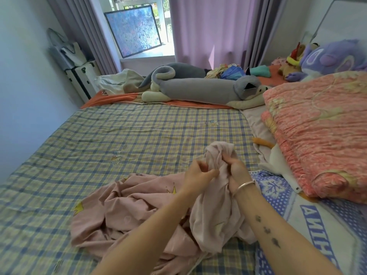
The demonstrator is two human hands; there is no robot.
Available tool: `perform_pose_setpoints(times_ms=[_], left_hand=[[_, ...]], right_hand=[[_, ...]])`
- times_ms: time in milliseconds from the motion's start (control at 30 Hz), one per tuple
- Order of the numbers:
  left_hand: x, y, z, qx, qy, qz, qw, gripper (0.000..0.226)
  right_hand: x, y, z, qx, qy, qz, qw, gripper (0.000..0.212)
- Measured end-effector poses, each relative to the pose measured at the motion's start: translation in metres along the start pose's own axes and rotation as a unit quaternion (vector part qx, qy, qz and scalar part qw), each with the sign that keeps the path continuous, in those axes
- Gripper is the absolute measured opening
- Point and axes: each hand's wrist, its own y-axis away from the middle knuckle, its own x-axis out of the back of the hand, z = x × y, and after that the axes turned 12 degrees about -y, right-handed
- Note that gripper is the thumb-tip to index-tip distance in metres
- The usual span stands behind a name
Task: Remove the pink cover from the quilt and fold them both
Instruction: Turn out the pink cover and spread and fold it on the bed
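Cover on plaid bedsheet, lilac curtains

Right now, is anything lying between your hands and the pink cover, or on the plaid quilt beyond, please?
Nothing visible does. The left hand and right hand grip the pink cover; the plaid quilt beyond is bare, the grey plush cat past its far edge.

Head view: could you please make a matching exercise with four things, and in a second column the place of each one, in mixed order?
Things:
1. pink cover
2. grey plush cat
3. framed picture
4. silver bangle

Places:
a. leaning at the window
b. on the wrist of the right hand
c. bunched on the checked quilt, gripped by the left hand and right hand
d. lying beyond the checked quilt

Pairs: 1-c, 2-d, 3-a, 4-b
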Motion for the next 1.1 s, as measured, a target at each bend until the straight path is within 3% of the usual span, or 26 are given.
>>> perform_pose_setpoints(times_ms=[100, 167, 233, 300, 367, 433, 500, 567, 633, 700, 733, 800, 833, 867, 900, 967, 1033, 1100], left_hand=[[0.010, 0.002, -0.001, -0.005, -0.026, -0.092, 0.995, 0.026], [0.014, 0.007, 0.000, -0.005, -0.028, -0.173, 0.984, 0.030], [0.012, 0.009, 0.000, -0.026, -0.063, -0.197, 0.978, 0.035], [0.009, 0.006, 0.002, -0.070, -0.148, -0.120, 0.979, 0.031], [0.009, 0.003, 0.005, -0.102, -0.236, 0.020, 0.966, 0.018], [0.018, 0.000, 0.008, -0.135, -0.314, 0.183, 0.922, 0.017], [0.026, -0.002, 0.009, -0.214, -0.360, 0.285, 0.862, 0.017], [0.030, -0.002, 0.010, -0.308, -0.393, 0.334, 0.799, 0.011], [0.024, -0.004, 0.005, -0.379, -0.435, 0.335, 0.745, 0.021], [0.017, -0.002, -0.002, -0.445, -0.462, 0.251, 0.724, 0.023], [0.015, 0.002, -0.005, -0.460, -0.452, 0.194, 0.739, 0.023], [0.016, 0.009, -0.010, -0.389, -0.334, 0.104, 0.852, 0.021], [0.017, 0.011, -0.009, -0.316, -0.234, 0.085, 0.915, 0.018], [0.018, 0.009, -0.007, -0.253, -0.141, 0.105, 0.952, 0.013], [0.021, 0.004, -0.005, -0.199, -0.106, 0.141, 0.964, 0.011], [0.028, -0.003, -0.001, -0.146, -0.172, 0.171, 0.959, 0.026], [0.033, -0.009, 0.002, -0.128, -0.185, 0.126, 0.966, 0.047], [0.035, -0.011, 0.004, -0.104, -0.124, 0.093, 0.982, 0.059]], right_hand=[[-0.004, -0.012, -0.008, 0.026, -0.038, 0.010, 0.999, 0.061], [-0.006, -0.014, -0.011, 0.040, -0.035, -0.009, 0.999, 0.056], [-0.011, -0.005, -0.012, 0.033, -0.054, -0.050, 0.997, 0.049], [-0.011, -0.001, -0.013, 0.018, -0.054, -0.085, 0.995, 0.045], [-0.013, -0.002, -0.015, 0.026, -0.016, -0.090, 0.995, 0.028], [-0.010, -0.004, -0.018, 0.030, 0.004, -0.089, 0.996, 0.021], [-0.007, -0.002, -0.017, -0.005, 0.097, -0.079, 0.992, 0.015], [-0.009, 0.006, -0.008, -0.095, 0.172, -0.079, 0.977, 0.032], [-0.011, 0.007, 0.000, -0.133, 0.148, -0.063, 0.978, 0.032], [-0.011, 0.003, 0.001, -0.137, 0.093, -0.028, 0.986, 0.025], [-0.009, 0.000, -0.003, -0.132, 0.078, -0.008, 0.988, 0.024], [-0.010, -0.001, -0.010, -0.106, 0.038, 0.015, 0.993, 0.028], [-0.007, -0.003, -0.012, -0.087, 0.018, 0.017, 0.996, 0.048], [-0.007, -0.003, -0.014, -0.075, -0.001, 0.011, 0.997, 0.068], [-0.007, -0.002, -0.015, -0.071, -0.011, 0.002, 0.997, 0.077], [-0.009, 0.002, -0.017, -0.068, -0.016, -0.019, 0.997, 0.080], [-0.014, 0.008, -0.018, -0.064, -0.007, -0.041, 0.997, 0.070], [-0.016, 0.014, -0.020, -0.065, -0.002, -0.059, 0.996, 0.054]])
